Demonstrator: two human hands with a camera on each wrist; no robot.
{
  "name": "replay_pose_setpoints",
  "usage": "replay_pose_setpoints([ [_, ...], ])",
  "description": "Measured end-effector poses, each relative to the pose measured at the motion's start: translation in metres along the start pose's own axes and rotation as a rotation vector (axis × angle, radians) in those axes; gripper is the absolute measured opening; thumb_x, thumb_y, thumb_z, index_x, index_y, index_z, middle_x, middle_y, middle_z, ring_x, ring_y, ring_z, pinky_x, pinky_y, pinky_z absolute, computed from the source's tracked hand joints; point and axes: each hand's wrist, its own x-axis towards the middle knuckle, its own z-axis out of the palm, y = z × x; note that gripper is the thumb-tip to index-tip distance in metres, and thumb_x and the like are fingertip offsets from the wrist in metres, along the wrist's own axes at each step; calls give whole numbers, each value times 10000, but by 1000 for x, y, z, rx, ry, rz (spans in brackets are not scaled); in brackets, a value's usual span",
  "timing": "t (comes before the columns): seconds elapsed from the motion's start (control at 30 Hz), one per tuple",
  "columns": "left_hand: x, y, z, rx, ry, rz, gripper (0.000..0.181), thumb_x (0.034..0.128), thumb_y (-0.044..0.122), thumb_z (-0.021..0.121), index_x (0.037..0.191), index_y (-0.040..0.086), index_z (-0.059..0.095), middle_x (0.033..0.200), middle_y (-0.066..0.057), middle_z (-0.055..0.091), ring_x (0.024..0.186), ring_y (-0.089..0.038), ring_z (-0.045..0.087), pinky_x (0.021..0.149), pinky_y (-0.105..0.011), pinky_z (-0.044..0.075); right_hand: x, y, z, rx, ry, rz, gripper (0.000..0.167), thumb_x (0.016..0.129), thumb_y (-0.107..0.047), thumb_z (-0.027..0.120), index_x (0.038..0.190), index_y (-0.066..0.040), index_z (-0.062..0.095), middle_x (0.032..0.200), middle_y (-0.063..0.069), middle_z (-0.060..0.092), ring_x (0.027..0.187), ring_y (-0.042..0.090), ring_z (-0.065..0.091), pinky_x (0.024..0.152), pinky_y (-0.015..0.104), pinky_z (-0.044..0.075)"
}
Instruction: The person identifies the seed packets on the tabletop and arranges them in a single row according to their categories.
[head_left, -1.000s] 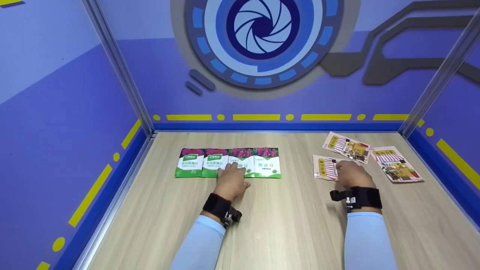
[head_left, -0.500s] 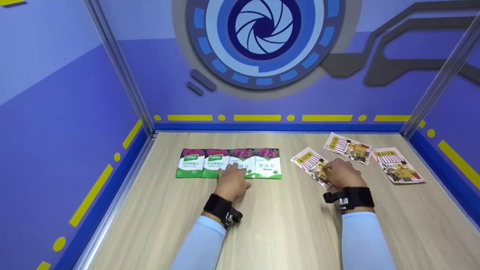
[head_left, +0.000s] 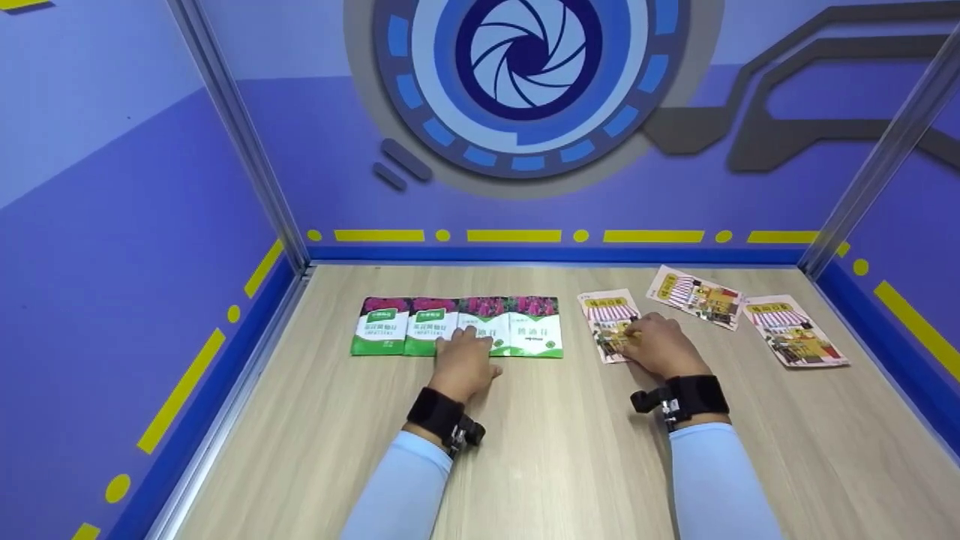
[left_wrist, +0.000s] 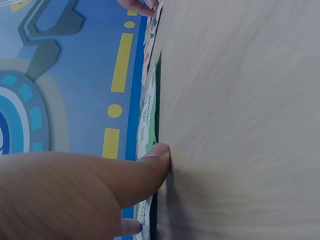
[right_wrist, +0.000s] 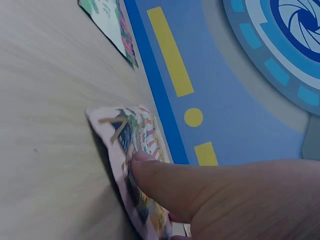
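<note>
The fingers (head_left: 469,339) of the left hand (head_left: 463,365) are relaxed and spread, resting on the second and third packets of a green-and-white row (head_left: 456,313); they grasp nothing, and the thumb sticks out sideways. The right hand (head_left: 664,350) has bent fingers and its thumb against the printed face of a pink packet (head_left: 609,321); whether they pinch it or only press, I cannot tell. That packet lies just beside the row's right end, slightly tilted. Farther right on the wooden surface (head_left: 555,450) lie two more pink packets (head_left: 696,298), nearly touching at their corners.
</note>
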Motion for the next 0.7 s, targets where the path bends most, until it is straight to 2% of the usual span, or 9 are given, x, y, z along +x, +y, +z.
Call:
replay_pose_setpoints([
  [0.23,-1,0,0,15,4,7,595,1065,481,790,1563,169,700,1625,-173,625,1541,-411,548,1263,-731,404,0,-10,2,49,-37,-29,474,1055,-264,823,1452,-15,753,1494,353,611,1363,587,592,1161,740,493],
  [0.5,0,0,1,29,19,1,601,1053,495,800,1552,173,707,1617,-163,637,1524,-397,570,1273,-736,394,5,-22,9,60,-32,-20,482,1035,-297,853,1421,-20,771,1430,308,636,1254,472,645,1098,672,543],
  [0.7,1,1,2,24,2,-5,612,1060,491,791,1577,180,687,1638,-164,623,1541,-403,557,1285,-735,381,9,-27,16,41,-28,-9,518,1040,-333,847,1442,-19,761,1441,291,637,1275,455,637,1116,662,542],
])
